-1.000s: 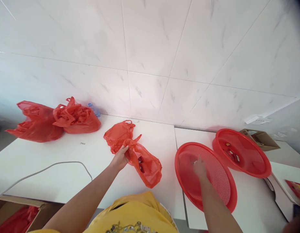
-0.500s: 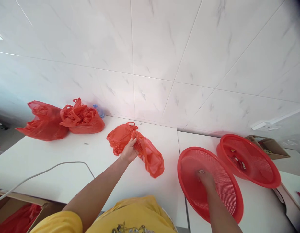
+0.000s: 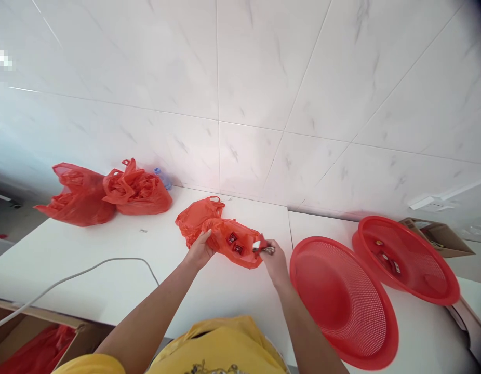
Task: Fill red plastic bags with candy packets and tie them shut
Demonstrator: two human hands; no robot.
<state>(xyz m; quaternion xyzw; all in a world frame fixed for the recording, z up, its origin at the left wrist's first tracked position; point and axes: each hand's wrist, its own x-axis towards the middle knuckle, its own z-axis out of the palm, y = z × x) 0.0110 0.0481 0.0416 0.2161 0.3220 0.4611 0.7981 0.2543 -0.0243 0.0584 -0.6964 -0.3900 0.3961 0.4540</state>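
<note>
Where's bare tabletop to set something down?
Free: white tabletop between curved white cable and two stuffed red plastic bags, bar one small item; also between yellow shirt and open red plastic bag. Crowded: around that bag (left hand, right hand); right side, two round red plastic baskets.

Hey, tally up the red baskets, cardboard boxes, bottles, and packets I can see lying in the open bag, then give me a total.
Red baskets: 2
Cardboard boxes: 2
Bottle: 1
Packets visible in the open bag, leaving out what the right hand holds: 2
Total: 7
</note>
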